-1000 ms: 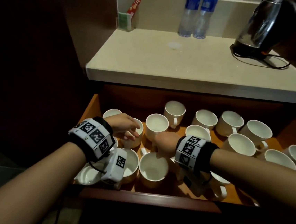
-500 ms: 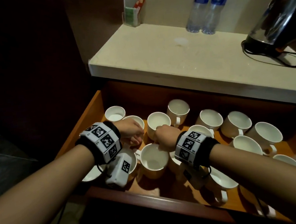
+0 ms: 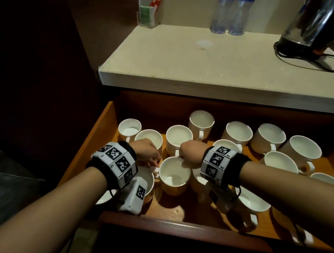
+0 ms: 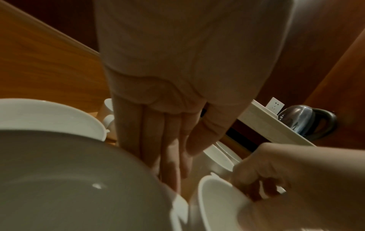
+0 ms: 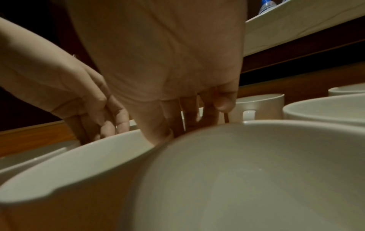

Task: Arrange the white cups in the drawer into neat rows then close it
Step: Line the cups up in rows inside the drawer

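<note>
- Since half a second ago the right hand (image 3: 189, 153) has drawn a front-row cup (image 3: 175, 174) nearer the drawer (image 3: 101, 130) front, fingers curled on its 1 o'clock rim.
- Left hand (image 3: 147, 152) at its 10 o'clock, fingers straight, together.
- Rows unfinished; cups at 3 o'clock cut off; contact blurred.

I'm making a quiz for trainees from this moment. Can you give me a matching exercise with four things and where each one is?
Things:
1. kettle
2. water bottles
3. white cups
4. right hand

Places:
A. in the open drawer
B. back of the counter, by the wall
C. at the rim of a front cup
D. right end of the counter

Pairs: 1-D, 2-B, 3-A, 4-C
</note>
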